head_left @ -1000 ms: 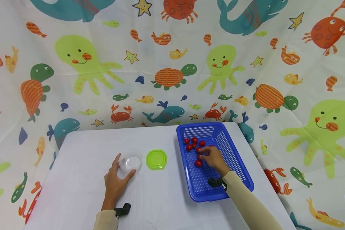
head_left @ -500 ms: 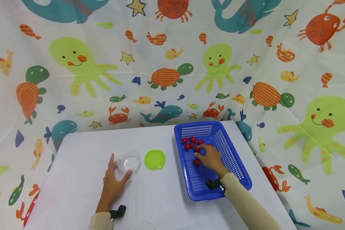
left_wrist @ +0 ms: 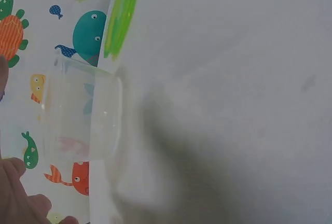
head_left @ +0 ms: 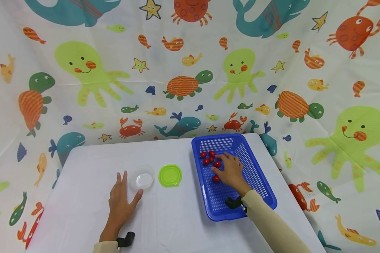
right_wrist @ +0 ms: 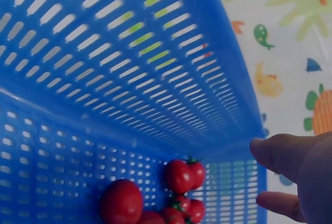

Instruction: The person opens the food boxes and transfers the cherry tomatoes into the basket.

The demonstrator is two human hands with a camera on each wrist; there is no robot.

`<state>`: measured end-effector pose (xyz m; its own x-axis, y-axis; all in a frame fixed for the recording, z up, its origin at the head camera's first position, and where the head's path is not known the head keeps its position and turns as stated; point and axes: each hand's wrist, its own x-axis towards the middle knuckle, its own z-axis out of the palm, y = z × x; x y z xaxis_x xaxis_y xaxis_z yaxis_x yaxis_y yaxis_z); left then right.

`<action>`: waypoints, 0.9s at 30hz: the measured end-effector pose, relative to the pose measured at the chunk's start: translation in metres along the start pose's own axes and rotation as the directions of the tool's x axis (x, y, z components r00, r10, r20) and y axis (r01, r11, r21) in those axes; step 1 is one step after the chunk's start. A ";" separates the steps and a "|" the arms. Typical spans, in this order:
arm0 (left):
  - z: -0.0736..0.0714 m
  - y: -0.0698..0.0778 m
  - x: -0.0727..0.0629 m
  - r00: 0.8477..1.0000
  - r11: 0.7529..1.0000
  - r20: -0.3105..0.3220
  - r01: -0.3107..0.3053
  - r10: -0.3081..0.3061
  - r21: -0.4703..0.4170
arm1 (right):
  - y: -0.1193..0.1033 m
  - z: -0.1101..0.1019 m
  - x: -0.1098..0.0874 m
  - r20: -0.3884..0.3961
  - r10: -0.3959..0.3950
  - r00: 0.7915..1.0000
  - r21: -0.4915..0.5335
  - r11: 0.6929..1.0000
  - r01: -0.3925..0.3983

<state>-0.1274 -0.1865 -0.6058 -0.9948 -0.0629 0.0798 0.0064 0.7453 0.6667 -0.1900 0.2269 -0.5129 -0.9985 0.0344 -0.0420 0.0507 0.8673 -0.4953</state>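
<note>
In the head view, my left hand [head_left: 121,202] is beside a clear plastic tub [head_left: 144,179], fingers extended and thumb near its front edge. Whether the thumb touches it I cannot tell. The left wrist view shows the see-through tub [left_wrist: 83,110] with fingers to its left. My right hand [head_left: 231,172] reaches into a blue basket [head_left: 206,207], thumb and fingers apart above small red tomatoes. One tomato [head_left: 216,179] lies nearest below the thumb. In the right wrist view, several tomatoes [right_wrist: 122,201] lie on the basket floor, with nothing between the visible fingertips [right_wrist: 267,151]. The hand partly covers the tomatoes.
A lime-green lid [head_left: 170,175] lies flat between the tub and the basket. All stand on a white-covered table [head_left: 82,196]. A cloth with printed sea animals [head_left: 183,42] hangs behind and along the sides.
My left hand has drawn back leftward from the tub, and its fingers have straightened. My right thumb and fingers have spread farther apart over the tomatoes. The view has shifted slightly.
</note>
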 end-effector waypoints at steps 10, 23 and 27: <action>-0.020 0.033 0.004 0.995 0.991 -0.067 -0.069 0.077 0.111 | -0.019 -0.005 -0.004 0.030 -0.027 0.999 -0.016 0.999 0.028; -0.019 0.077 0.004 0.976 0.956 -0.074 -0.181 0.203 0.229 | -0.033 -0.003 -0.005 0.029 -0.059 0.998 -0.037 0.998 0.060; -0.021 0.083 0.007 0.977 0.951 -0.034 -0.198 0.212 0.236 | -0.037 -0.001 -0.005 0.012 -0.092 0.996 -0.064 0.994 0.092</action>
<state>-0.1319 -0.1391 -0.5345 -0.9668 0.0737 0.2448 0.1792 0.8783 0.4432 -0.1867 0.1950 -0.4931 -0.9987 -0.0511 -0.0068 -0.0428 0.8966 -0.4408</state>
